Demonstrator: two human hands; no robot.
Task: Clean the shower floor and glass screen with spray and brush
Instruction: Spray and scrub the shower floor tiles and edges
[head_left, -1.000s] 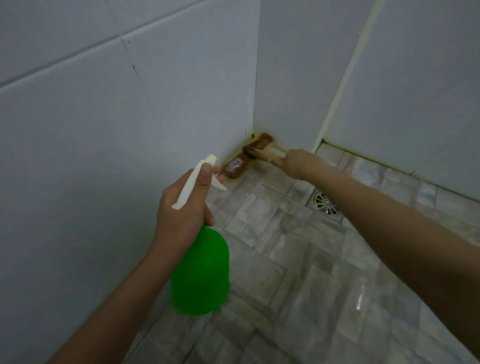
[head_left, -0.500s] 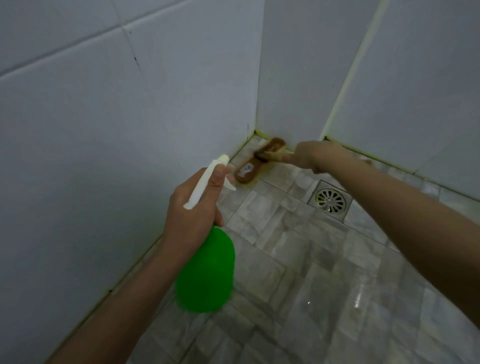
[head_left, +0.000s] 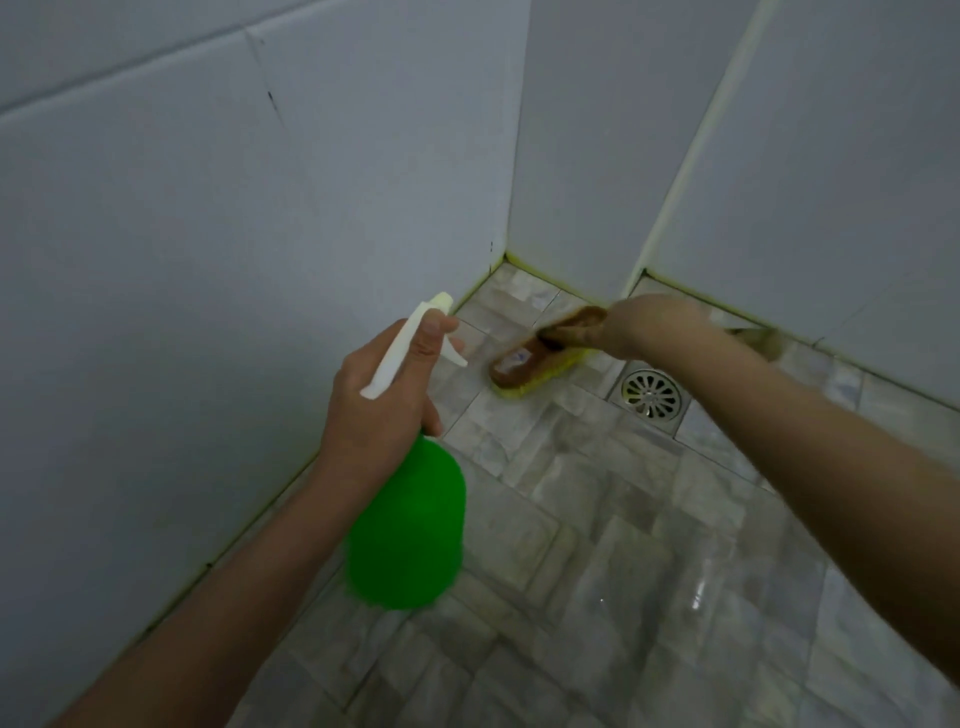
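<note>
Centre frame: brush (head_left: 524, 366) down on shower floor (head_left: 597, 519), by the corner.
I see right hand (head_left: 639, 325) curled round its handle, bristles just left of drain (head_left: 652, 393); left hand (head_left: 379, 410) grips green spray bottle (head_left: 408, 530) at the neck, lower centre.

A small label on the brush (head_left: 524, 364) is too blurred to read.

So the brown wooden scrub brush (head_left: 535, 364) is on the grey tiled shower floor (head_left: 597, 571) near its far corner, round metal drain (head_left: 652, 393) just right of it. The green plastic spray bottle (head_left: 408, 525) is above the floor's left edge, nearer.
</note>
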